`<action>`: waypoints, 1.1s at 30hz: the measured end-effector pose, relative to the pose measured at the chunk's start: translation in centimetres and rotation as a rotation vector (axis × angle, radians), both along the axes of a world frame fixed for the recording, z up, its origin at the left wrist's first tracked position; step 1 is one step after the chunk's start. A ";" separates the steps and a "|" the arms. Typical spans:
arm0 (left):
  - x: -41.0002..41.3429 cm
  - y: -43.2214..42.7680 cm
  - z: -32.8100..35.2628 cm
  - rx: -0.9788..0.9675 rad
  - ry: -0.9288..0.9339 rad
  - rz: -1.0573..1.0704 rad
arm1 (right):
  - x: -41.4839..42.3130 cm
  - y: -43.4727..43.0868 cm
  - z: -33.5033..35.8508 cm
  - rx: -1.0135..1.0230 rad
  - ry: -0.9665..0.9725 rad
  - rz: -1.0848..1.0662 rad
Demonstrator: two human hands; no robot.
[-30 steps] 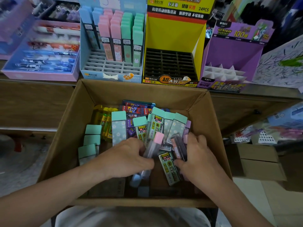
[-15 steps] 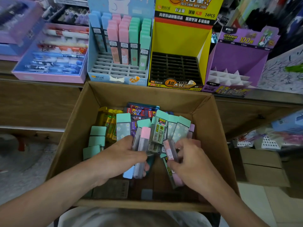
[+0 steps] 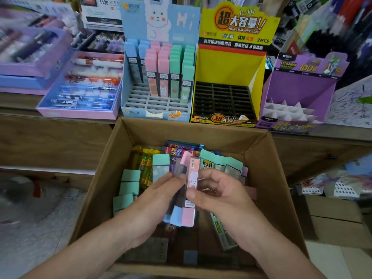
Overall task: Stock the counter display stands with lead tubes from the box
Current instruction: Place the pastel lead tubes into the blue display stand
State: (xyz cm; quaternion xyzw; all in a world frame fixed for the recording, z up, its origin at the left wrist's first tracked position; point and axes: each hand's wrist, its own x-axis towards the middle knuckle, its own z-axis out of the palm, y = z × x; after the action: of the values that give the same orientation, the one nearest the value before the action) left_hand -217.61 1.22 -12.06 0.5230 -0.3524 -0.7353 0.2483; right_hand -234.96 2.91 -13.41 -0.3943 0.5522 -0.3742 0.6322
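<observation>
The pink lead tube (image 3: pixel 192 176) you've got is a flat clear case with a pink bunny label and a chunky pink cap. Its long axis runs away from you, nearly straight up the picture, cap end toward your wrists. Your right hand (image 3: pixel 217 194) pinches it, thumb across the front, fingers curled behind. Your left hand (image 3: pixel 153 200) is wrapped around a small bundle (image 3: pixel 176 215) pressed against the pink one's left side. It's maybe two or three tubes, too blurry to count. All of it hovers over the box (image 3: pixel 267 178), with green-capped tubes (image 3: pixel 231 166) just beyond your fingertips.
</observation>
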 end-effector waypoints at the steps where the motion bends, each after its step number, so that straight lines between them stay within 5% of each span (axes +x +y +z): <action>1: 0.1 0.0 -0.1 0.009 0.027 -0.006 | 0.3 -0.1 0.1 -0.020 0.001 0.000; 9: 0.7 -0.4 0.6 0.046 0.177 0.001 | 1.6 -0.8 1.3 -0.282 0.312 -0.033; 15: 1.4 -0.9 0.9 -0.033 0.192 0.068 | 0.1 -0.8 2.7 -0.196 0.206 0.055; 23: 4.1 -2.3 1.2 -0.193 0.147 0.053 | -7.7 -2.0 1.6 -0.110 0.900 0.097; 33: 4.3 -0.4 0.0 -0.090 0.079 0.100 | -4.9 -0.1 -0.8 -0.030 0.820 0.454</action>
State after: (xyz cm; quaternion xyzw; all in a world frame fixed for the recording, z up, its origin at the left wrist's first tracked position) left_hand -213.26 0.83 -12.08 0.4987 -0.3484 -0.7257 0.3214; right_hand -239.89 2.83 -14.23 -0.6294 0.6509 -0.0476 0.4218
